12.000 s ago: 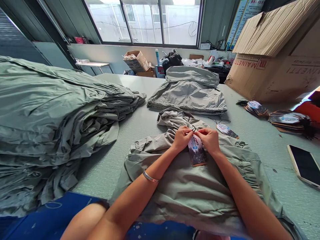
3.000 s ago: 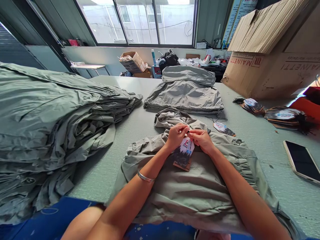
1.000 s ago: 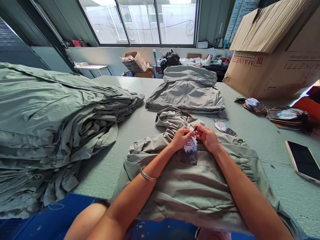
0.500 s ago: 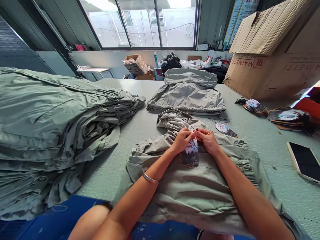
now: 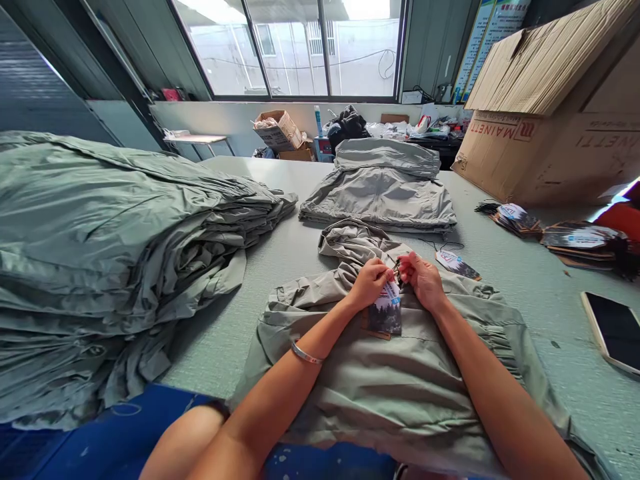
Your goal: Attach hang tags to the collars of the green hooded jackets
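Note:
A grey-green jacket point(image 5: 400, 387) lies flat in front of me on the table point(image 5: 505, 267). My left hand point(image 5: 369, 283) and my right hand point(image 5: 424, 279) meet over its upper front, both pinched on the black string of a hang tag point(image 5: 386, 313). The tag, dark with a white and blue top, hangs below my fingers against the fabric. A silver bangle sits on my left wrist.
A tall pile of the same jackets point(image 5: 110, 260) fills the left. A folded jacket stack point(image 5: 383, 190) lies farther back. A loose tag point(image 5: 457, 265), bundles of tags point(image 5: 555, 230), a phone point(image 5: 613, 330) and a big cardboard box point(image 5: 545, 127) are on the right.
My hands have stayed together on the tag's string the whole time; the tag has swung and turned slightly under my fingers. The view has shifted a little.

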Demonstrator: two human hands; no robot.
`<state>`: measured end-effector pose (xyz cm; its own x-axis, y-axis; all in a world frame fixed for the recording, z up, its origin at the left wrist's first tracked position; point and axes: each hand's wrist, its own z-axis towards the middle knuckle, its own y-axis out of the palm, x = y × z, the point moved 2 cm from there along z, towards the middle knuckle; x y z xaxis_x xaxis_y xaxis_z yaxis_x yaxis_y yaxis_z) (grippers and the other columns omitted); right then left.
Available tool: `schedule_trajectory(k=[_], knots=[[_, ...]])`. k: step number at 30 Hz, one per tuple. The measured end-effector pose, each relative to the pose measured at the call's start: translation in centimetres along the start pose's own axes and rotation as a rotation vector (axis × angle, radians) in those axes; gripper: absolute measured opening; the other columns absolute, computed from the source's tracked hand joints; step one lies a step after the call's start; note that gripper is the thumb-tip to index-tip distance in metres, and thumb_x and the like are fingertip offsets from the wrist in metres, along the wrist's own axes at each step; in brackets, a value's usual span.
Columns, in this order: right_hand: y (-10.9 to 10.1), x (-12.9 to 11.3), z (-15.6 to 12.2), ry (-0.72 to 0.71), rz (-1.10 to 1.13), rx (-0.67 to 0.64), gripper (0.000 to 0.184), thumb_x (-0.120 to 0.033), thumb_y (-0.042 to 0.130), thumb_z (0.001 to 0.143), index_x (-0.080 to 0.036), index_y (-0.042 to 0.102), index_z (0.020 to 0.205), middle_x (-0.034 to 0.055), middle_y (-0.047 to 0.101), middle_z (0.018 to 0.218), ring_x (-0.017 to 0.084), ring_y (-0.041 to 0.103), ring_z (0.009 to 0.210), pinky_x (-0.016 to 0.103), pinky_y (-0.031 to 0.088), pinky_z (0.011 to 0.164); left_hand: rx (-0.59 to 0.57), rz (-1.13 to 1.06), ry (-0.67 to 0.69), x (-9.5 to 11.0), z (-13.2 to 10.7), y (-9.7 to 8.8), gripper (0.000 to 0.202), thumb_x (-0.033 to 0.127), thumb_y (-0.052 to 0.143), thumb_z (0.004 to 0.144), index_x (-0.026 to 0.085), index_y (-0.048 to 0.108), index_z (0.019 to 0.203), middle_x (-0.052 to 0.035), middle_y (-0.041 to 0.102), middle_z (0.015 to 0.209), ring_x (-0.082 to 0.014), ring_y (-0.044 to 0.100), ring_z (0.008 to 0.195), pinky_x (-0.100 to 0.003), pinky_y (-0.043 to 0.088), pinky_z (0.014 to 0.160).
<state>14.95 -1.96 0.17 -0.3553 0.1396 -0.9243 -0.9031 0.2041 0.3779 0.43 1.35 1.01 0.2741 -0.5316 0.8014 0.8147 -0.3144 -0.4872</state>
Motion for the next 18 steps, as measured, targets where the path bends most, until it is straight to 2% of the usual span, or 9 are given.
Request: schedule_trajectory(k=[5,9,11,15,18], knots=[[0.1,0.0,-0.1,-0.102,-0.065,0.048,0.036,-0.046,0.082,0.059,-0.020,0.073,0.081,-0.0034,0.060,0.058,0.010,0.047,0.049,0.026,0.036,0.049,0.015,0.024,0.007,0.0,0.1,-0.2,0.027,0.020,0.053,0.089,0.015,0.067,0.066,-0.0023,0.050,0.075,-0.0154,0.050,0.078,-0.028,0.043,0.075],[0.0,-0.1,-0.2,-0.160,-0.136,0.102,0.024,-0.039,0.082,0.059,-0.020,0.073,0.070,-0.0036,0.058,0.052,0.010,0.045,0.049,0.027,0.036,0.050,-0.002,0.096,0.062,0.5,0.0,-0.1,0.027,0.020,0.055,0.087,0.016,0.068,0.065,-0.0029,0.052,0.074,-0.0167,0.050,0.080,-0.030,0.042,0.079],[0.0,-0.1,-0.2,-0.140,-0.129,0.103,0.022,-0.038,0.081,0.058,-0.020,0.072,0.066,-0.0028,0.059,0.052,0.011,0.046,0.049,0.027,0.037,0.051,0.058,0.134,0.085,0.8,-0.1,-0.2,0.026,0.022,0.055,0.088,0.017,0.069,0.067,-0.0033,0.052,0.074,-0.0175,0.050,0.080,-0.032,0.042,0.080],[0.4,-0.2,-0.5,-0.129,-0.120,0.082,0.020,-0.038,0.079,0.060,-0.020,0.070,0.065,-0.0024,0.060,0.052,0.012,0.049,0.049,0.029,0.039,0.052,0.249,0.212,0.116,1.4,-0.3,-0.7,0.025,0.029,0.057,0.089,0.018,0.069,0.070,-0.0041,0.051,0.074,-0.0199,0.049,0.081,-0.036,0.042,0.083],[0.6,-0.1,-0.7,-0.120,-0.106,0.049,0.019,-0.037,0.079,0.062,-0.021,0.070,0.067,-0.0026,0.061,0.054,0.012,0.050,0.049,0.029,0.041,0.052,0.222,0.252,0.141,1.6,-0.3,-0.6,0.020,0.027,0.062,0.085,0.019,0.068,0.069,-0.0056,0.051,0.075,-0.0228,0.049,0.082,-0.040,0.043,0.083]])
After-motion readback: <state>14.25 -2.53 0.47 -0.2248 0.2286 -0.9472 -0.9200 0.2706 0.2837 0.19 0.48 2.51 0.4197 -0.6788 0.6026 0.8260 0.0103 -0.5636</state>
